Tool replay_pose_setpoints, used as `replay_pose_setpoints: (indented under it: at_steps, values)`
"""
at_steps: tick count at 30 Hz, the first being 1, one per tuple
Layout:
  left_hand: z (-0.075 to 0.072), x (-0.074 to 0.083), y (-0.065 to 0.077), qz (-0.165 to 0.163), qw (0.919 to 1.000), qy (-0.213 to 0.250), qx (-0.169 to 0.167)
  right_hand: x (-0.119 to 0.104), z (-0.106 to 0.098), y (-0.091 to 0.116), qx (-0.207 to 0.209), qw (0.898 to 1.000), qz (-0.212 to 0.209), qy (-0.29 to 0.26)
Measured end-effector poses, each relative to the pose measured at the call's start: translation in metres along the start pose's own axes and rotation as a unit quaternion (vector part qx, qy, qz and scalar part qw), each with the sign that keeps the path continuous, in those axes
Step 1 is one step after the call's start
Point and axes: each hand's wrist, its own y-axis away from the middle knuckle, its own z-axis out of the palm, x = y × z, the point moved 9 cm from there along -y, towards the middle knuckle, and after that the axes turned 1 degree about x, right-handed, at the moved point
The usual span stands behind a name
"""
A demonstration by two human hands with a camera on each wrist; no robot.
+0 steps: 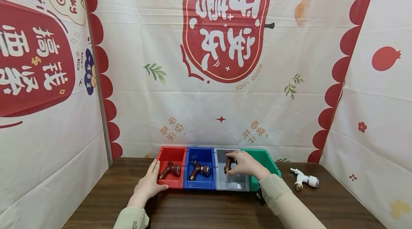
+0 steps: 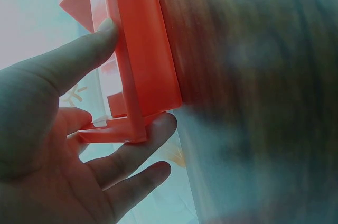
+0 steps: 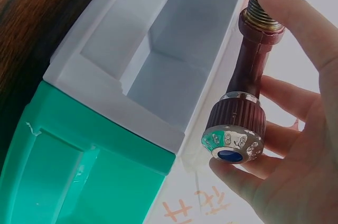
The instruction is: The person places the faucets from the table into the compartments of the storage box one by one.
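My left hand [image 1: 146, 186] grips the left front corner of the red bin [image 2: 153, 49], thumb on the front rim and fingers along its side. My right hand [image 1: 246, 164] holds a brown faucet [image 3: 245, 71] over the grey bin [image 3: 179, 49]. The thumb lies at its threaded brass end, and the fingers are about its ribbed knob with a chrome, blue-centred cap. Another brown faucet [image 1: 170, 170] lies in the red bin, and a third brown faucet [image 1: 199, 170] lies in the blue bin [image 1: 210, 154].
A green bin [image 1: 262, 155] ends the row on the right, partly behind my right hand. Farther right on the brown wooden table [image 1: 199, 211] lies a white faucet [image 1: 304, 179]. Printed cloth [image 1: 206, 107] hangs behind and at both sides.
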Motion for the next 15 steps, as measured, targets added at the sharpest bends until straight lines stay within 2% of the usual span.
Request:
replay_pose_setpoints:
  at_steps: [15]
  values:
    - [0.0002,-0.0001,0.0000,-0.002,1.0000,0.000,0.000,0.0017,0.0020,-0.0046,-0.003,1.000,-0.013,-0.008]
